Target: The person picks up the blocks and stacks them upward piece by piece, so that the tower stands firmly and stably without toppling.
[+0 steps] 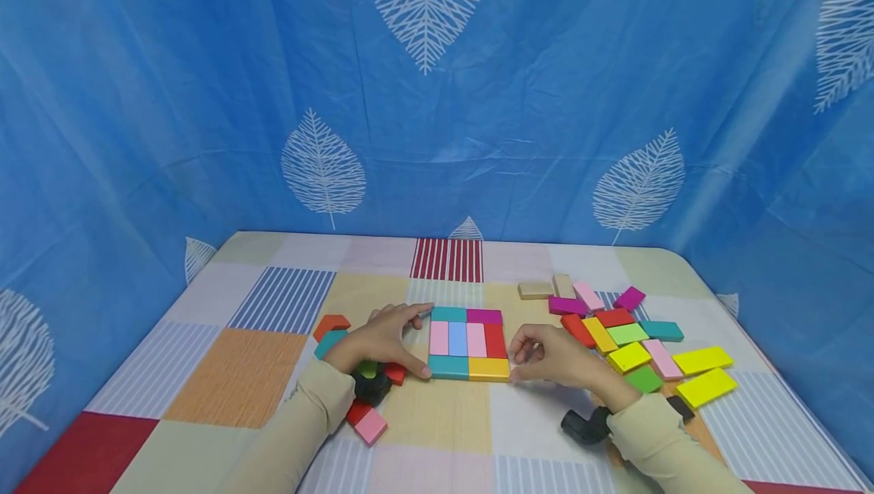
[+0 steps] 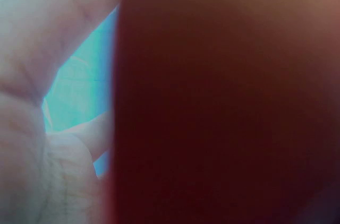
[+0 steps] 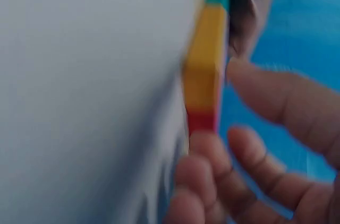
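A blue, leaf-printed curtain (image 1: pixel 492 145) hangs behind our patchwork-covered counter (image 1: pixel 205 448). On the counter lies a flat, squarish panel of glossy rectangular blocks (image 1: pixel 468 342). Left of the panel, our left hand (image 1: pixel 386 336) is spread; right of it, our right hand (image 1: pixel 551 351) curls loosely, gripping nothing visible. We'd best press both sides evenly, seams flush. The pink, blue and red middle blocks (image 1: pixel 457 339) point lengthwise away from us; the teal, magenta and orange blocks (image 1: pixel 448 366) lie crosswise.

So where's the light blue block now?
In the head view, the light blue block lies inside the block rectangle, with one pink block on its left and another on its right, between the left hand and right hand.
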Demonstrator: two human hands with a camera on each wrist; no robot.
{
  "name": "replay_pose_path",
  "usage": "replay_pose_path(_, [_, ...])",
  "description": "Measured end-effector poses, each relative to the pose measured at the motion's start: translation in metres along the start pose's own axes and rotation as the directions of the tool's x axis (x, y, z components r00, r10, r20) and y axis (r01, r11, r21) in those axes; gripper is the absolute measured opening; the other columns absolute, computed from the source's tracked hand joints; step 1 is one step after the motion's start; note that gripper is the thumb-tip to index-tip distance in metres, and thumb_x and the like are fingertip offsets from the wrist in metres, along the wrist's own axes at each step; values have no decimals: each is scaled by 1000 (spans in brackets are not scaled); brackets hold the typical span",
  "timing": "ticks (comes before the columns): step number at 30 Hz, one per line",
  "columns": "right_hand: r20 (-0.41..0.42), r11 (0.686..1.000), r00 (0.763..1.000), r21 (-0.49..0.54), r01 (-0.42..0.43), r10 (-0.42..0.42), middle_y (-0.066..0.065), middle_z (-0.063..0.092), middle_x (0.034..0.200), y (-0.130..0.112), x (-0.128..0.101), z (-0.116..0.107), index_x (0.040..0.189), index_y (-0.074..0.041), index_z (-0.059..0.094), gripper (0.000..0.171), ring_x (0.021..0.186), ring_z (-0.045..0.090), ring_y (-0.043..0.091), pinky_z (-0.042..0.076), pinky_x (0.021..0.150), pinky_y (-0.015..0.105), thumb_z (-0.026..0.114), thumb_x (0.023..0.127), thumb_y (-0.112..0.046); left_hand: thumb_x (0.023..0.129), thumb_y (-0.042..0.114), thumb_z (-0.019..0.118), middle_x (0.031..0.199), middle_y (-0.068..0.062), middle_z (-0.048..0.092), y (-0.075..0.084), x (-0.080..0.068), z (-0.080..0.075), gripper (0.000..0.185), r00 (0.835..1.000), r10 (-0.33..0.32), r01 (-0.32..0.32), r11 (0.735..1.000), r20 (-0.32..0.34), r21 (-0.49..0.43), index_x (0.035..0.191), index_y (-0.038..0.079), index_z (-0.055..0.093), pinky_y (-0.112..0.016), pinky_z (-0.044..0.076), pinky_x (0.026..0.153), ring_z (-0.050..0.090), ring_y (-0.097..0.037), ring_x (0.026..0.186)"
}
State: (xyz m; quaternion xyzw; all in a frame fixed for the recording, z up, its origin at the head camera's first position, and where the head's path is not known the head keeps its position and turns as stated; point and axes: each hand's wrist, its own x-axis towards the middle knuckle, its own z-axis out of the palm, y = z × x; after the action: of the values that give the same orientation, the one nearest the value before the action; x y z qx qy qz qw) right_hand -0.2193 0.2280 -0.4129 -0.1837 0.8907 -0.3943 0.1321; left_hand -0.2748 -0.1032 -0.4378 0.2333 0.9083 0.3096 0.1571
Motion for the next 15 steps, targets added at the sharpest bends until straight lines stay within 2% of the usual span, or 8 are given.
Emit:
replay_pose_path(5, [1, 997, 998, 47, 58, -58, 7, 71, 105, 17, -1, -28, 114, -1, 70, 28, 91, 64, 23, 58, 76, 30, 85, 92, -9, 74, 41, 99, 115, 6, 54, 0, 0, 0, 109, 1000, 0, 0, 1000, 0, -4, 164, 14, 45, -44, 39, 100, 45, -21, 118])
replay_pose_path(12, [-83, 998, 995, 36, 57, -54, 15, 72, 108, 47, -3, -65, 123, 7, 68, 28, 92, 65, 24, 59, 74, 27, 77, 99, -4, 74, 42, 98, 115, 5, 54, 0, 0, 0, 109, 1000, 2, -2, 1000, -4, 4, 164, 13, 45, -45, 40, 102, 45, -22, 120])
replay_pose_path(15, [-95, 999, 995, 33, 20, -17, 19, 72, 114, 58, -4, -81, 127, 7, 67, 32, 97, 67, 26, 59, 76, 30, 76, 100, -6, 74, 42, 98, 115, 5, 54, 0, 0, 0, 109, 1000, 7, -7, 1000, -1, 2, 164, 13, 44, -45, 39, 101, 45, -22, 120])
